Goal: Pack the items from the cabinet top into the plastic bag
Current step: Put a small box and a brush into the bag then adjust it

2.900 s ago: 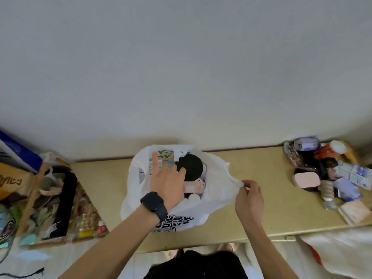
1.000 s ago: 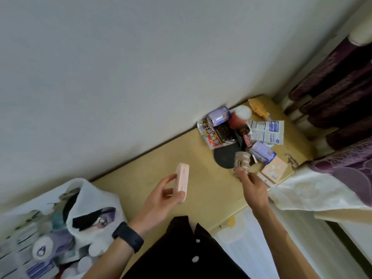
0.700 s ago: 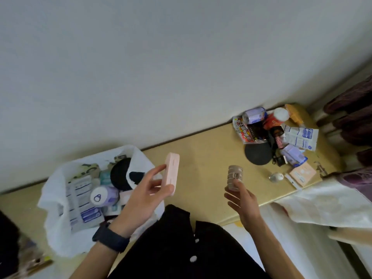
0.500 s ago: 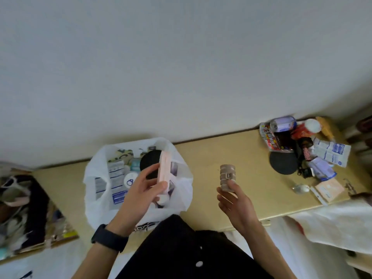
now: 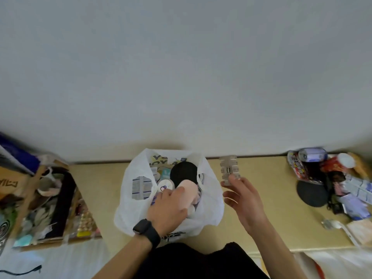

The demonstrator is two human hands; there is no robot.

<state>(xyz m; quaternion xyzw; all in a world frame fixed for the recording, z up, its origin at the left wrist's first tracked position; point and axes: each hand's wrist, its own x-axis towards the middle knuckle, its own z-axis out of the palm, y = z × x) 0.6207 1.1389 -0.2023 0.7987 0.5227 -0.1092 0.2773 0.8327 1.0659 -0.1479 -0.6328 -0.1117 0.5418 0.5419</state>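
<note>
Head camera looks down past a plain pale wall (image 5: 181, 67) onto a tan cabinet top (image 5: 267, 198) that runs along its foot. At the left end stands an open cardboard box (image 5: 30, 190) crammed with blurred odds and ends. A white plastic bag (image 5: 130, 208) sits on the cabinet top near the middle, close to the front edge, with its mouth gaping upward. Inside it lie printed packets, a small white round tub and a black round item (image 5: 184, 173) near the far side. Toward the right end, against the wall, a loose pile of items (image 5: 350, 188) remains on the surface: a purple can (image 5: 311, 155), a red bottle with a white cap (image 5: 338, 164), printed sachets and a black disc (image 5: 311, 193) lying flat at the pile's near left. The left hand (image 5: 169, 208) reaches down into the bag's mouth, fingers curled round a pink case (image 5: 186, 191) that sits low among the contents, just in front of the black round item. The right hand (image 5: 245, 202) hovers just right of the bag, above the cabinet top, pinching the lower end of a translucent hair claw clip (image 5: 228, 170) between thumb and forefinger, the other fingers loosely spread. The clip stands upright, outside the bag. A dark watch (image 5: 144, 228) wraps the left wrist.
</note>
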